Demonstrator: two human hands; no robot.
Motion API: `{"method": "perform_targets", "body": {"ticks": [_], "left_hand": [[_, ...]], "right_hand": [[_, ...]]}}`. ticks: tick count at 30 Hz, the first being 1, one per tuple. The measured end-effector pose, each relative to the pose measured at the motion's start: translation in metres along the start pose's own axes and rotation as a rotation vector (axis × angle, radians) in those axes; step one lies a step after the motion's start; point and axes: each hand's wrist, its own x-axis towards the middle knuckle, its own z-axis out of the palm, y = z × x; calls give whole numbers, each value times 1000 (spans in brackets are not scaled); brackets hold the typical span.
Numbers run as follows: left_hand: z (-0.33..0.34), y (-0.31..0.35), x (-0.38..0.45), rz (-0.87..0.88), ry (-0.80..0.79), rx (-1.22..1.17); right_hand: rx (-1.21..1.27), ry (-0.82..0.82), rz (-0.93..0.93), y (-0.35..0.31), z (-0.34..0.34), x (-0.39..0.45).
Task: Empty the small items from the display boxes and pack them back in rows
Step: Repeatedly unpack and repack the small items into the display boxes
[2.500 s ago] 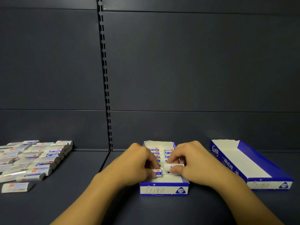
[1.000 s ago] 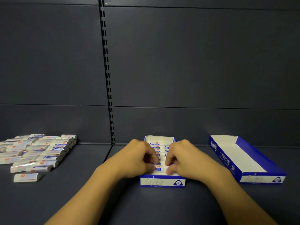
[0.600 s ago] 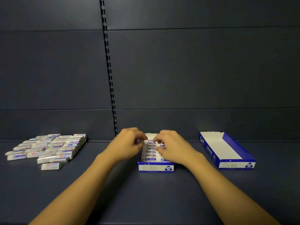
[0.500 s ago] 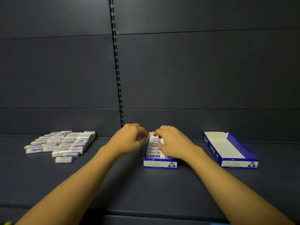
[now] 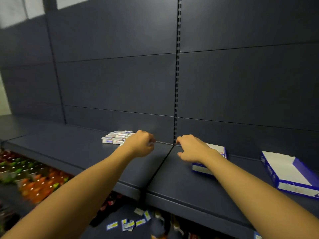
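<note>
filled box (image 5: 216, 149) mostly behind right forearm, empty box (image 5: 291, 176) cut off at right edge — lower-shelf bottles (image 5: 31, 178) blurred

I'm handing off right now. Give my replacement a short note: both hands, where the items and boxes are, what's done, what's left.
Left hand: at the pile of loose items on the shelf, fingers curled; whether it holds one is hidden.
Right hand: open, empty, hovering beside the near display box.
Near display box: mostly hidden behind the right forearm; how full it is can't be seen.
Empty display box: far right, nothing inside.
Left: pack the remaining pile in rows, then fill the empty box.
</note>
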Motion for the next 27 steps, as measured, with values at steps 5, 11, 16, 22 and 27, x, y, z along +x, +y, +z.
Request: {"method": "perform_targets", "body": {"ticks": [5,11,16,22,27], "left_hand": [[-3,-45,-30,-95,-47,15],[-13,-103,-57,-143,-66,-2],[-20,-149,-71,-115,-96,-11],[-29,-210,-80,-69,-102,19],[-26,-246,-77,-49,-107,9]], "right_hand": [[2,-39,-40,-47,2,17],[20,-56,-25,-109,7,43],[38,-76,7,-157,19,61],[75,-76,66,-209,36,84],[50,-128,115,-228,47,100]]}}
